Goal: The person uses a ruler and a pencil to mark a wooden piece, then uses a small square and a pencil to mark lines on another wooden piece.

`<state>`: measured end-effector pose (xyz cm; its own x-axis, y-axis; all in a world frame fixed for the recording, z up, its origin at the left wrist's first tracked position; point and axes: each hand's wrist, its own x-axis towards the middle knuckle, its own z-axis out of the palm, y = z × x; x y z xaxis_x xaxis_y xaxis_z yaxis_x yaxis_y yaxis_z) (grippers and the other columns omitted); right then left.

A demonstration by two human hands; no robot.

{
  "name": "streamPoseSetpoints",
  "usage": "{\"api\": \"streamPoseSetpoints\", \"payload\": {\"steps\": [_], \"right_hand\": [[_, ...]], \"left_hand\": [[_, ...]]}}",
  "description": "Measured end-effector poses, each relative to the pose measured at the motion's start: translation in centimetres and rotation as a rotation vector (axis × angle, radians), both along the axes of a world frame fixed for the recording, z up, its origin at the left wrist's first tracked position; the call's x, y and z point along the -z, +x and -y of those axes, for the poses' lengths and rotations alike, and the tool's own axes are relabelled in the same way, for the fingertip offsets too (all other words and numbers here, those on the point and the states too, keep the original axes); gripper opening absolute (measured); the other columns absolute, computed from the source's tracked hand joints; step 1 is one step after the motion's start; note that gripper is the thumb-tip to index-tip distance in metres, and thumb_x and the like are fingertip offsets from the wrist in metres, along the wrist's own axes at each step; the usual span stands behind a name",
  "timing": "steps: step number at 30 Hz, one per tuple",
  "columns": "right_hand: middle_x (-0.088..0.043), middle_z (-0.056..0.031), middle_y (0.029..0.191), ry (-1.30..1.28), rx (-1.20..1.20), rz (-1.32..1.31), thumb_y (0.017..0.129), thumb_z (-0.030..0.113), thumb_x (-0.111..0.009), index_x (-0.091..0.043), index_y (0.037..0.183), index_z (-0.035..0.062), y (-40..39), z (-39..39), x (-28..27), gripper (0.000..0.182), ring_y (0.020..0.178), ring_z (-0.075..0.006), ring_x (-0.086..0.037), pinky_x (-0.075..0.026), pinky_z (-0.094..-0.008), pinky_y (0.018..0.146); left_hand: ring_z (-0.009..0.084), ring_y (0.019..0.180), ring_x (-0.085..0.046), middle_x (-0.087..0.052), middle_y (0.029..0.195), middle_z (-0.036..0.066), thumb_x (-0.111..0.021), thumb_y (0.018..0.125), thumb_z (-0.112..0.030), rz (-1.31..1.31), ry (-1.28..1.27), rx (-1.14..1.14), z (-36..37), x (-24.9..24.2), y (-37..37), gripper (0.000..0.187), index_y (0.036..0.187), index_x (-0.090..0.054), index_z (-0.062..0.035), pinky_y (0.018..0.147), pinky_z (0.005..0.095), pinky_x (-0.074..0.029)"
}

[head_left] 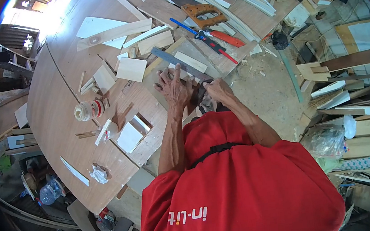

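Working over the near edge of a table [48, 117], in a red shirt [249, 195], with both arms stretched toward twelve o'clock. Spreading the left hand [174, 88] beside a metal ruler [164, 56], with fingertips reaching its edge and the left grip released. Bringing the right hand [220, 89] to the ruler's lower end, with fingers turned under; cannot tell whether grasping it or only pressing there. Reckoning from between the hands, can trace the ruler aslant from between ten and eleven o'clock down to the right hand. Can see a pale strip [191, 62] just beside its upper edge, and something dark between the hands, too hidden to name.

Can find, just past twelve o'clock, a wooden-handled saw [203, 18]; nearer one o'clock, a blue, black and red tool [209, 43]. Can spot, at ten o'clock, a pale wood block [132, 69] among offcuts; at nine, well apart, an open jar [88, 110]; at eight, a white-faced piece [130, 137] and, farther out, a crumpled white wad [98, 174]. Can pick out, at three, a green strip [291, 76] off the table; at four, a clear plastic bag [327, 138].
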<state>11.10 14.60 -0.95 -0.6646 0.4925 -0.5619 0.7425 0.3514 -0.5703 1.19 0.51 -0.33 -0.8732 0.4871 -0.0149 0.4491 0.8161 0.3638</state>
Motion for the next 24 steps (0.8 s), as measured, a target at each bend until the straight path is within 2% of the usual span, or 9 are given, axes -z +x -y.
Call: {"api": "streamPoseSetpoints", "payload": {"steps": [3,9,12,13,15,16,18,21,24], "right_hand": [[-0.067,-0.0192,0.067,0.001,-0.022,0.081,0.09,0.041,-0.054,-0.07,0.074,-0.0037,-0.7,-0.3,0.2,0.05,0.064,-0.032,-0.066,-0.051,-0.0449,0.068],[-0.069,-0.0197,0.072,0.103,-0.041,0.085,0.09,0.042,-0.055,-0.073,0.076,0.001,-1.7,-0.1,0.8,0.047,0.073,-0.0347,-0.068,-0.052,-0.0446,0.074],[-0.071,-0.0191,0.08,0.043,-0.056,0.085,0.09,0.044,-0.056,-0.075,0.08,0.0029,-1.5,-0.5,-0.4,0.046,0.08,-0.0352,-0.069,-0.052,-0.0451,0.076],[-0.071,-0.0191,0.08,0.043,-0.057,0.084,0.09,0.044,-0.056,-0.075,0.08,0.0029,-1.5,-0.5,-1.9,0.046,0.08,-0.0352,-0.069,-0.052,-0.0451,0.076],[-0.071,-0.0191,0.083,0.153,-0.077,0.055,0.09,0.043,-0.06,-0.071,0.093,0.0029,-1.2,-0.2,-4.3,0.041,0.083,-0.0355,-0.069,-0.052,-0.0465,0.077],[-0.071,-0.0191,0.083,0.154,-0.08,0.055,0.09,0.043,-0.06,-0.071,0.093,0.0029,-0.9,-0.1,-4.3,0.041,0.083,-0.0355,-0.069,-0.052,-0.0465,0.077],[-0.07,-0.0239,0.093,0.241,0.057,-0.144,0.087,0.036,-0.067,-0.06,0.108,0.0005,-0.5,-0.1,-4.2,0.042,0.091,-0.0406,-0.068,-0.052,-0.0497,0.081],[-0.068,-0.0239,0.092,0.174,-0.065,-0.229,0.088,0.031,-0.068,-0.051,0.11,0.0036,-0.6,-0.2,-2.9,0.039,0.09,-0.0428,-0.066,-0.051,-0.0512,0.079],[-0.068,-0.0249,0.094,0.256,-0.083,-0.25,0.088,0.03,-0.067,-0.052,0.112,0.0044,-0.8,0.4,-2.2,0.039,0.091,-0.0441,-0.066,-0.05,-0.0511,0.08]], "left_hand": [[0.0445,0.138,-0.029,-0.041,0.14,0.022,-0.068,0.083,-0.048,0.012,0.011,0.01,0.1,-0.3,-0.2,0.07,0.145,-0.048,-0.0213,0.103,0.0655,-0.021],[0.0449,0.137,-0.029,-0.04,0.141,0.024,-0.067,0.083,-0.048,0.008,0.001,0.017,0.0,-0.7,-0.2,0.07,0.144,-0.048,-0.0196,0.103,0.066,-0.021],[0.0452,0.137,-0.03,-0.04,0.141,0.024,-0.067,0.083,-0.049,0.01,-0.015,0.012,-0.1,-0.8,-0.1,0.071,0.145,-0.047,-0.0192,0.102,0.0669,-0.021],[0.0458,0.139,-0.027,-0.04,0.141,0.022,-0.067,0.084,-0.046,0.025,0.009,0.006,-0.1,-0.9,-0.1,0.067,0.143,-0.049,-0.0204,0.103,0.0709,-0.02],[0.0463,0.141,-0.024,-0.039,0.142,0.021,-0.066,0.084,-0.044,0.04,0.029,-0.001,0.1,-0.9,-0.1,0.063,0.142,-0.051,-0.0215,0.104,0.0748,-0.02],[0.0461,0.141,-0.024,-0.039,0.141,0.021,-0.067,0.084,-0.044,0.043,0.041,0.002,0.1,-0.9,-0.1,0.064,0.142,-0.051,-0.0215,0.103,0.0746,-0.02],[0.046,0.141,-0.024,-0.039,0.141,0.02,-0.067,0.084,-0.045,0.045,0.055,0.008,0.1,-0.9,-0.1,0.065,0.143,-0.051,-0.0215,0.103,0.0745,-0.02],[0.0457,0.141,-0.024,-0.038,0.141,0.02,-0.068,0.084,-0.046,0.041,0.058,0.002,0.2,-0.6,0.0,0.067,0.143,-0.05,-0.0217,0.104,0.0743,-0.02],[0.0431,0.137,-0.029,-0.04,0.14,0.022,-0.067,0.083,-0.051,-0.007,0.023,0.014,0.2,-0.3,-0.1,0.074,0.146,-0.045,-0.019,0.102,0.0671,-0.021]]}}
